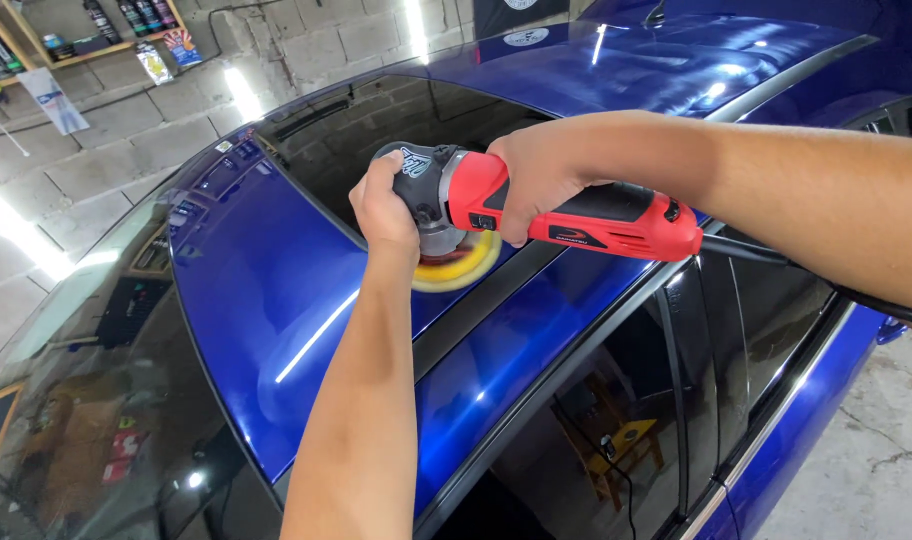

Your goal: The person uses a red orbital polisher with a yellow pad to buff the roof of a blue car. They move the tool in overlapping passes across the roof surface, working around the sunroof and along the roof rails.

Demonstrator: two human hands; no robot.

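Head view looks down on a blue car roof that fills most of the scene, with a dark sunroof panel at its far middle and side windows near right. A block wall with a shelf of bottles stands far left. A red polisher lies across the roof's middle, its yellow pad touching the paint just beside the sunroof. The right hand is closed around the red body; the left hand grips the grey head.
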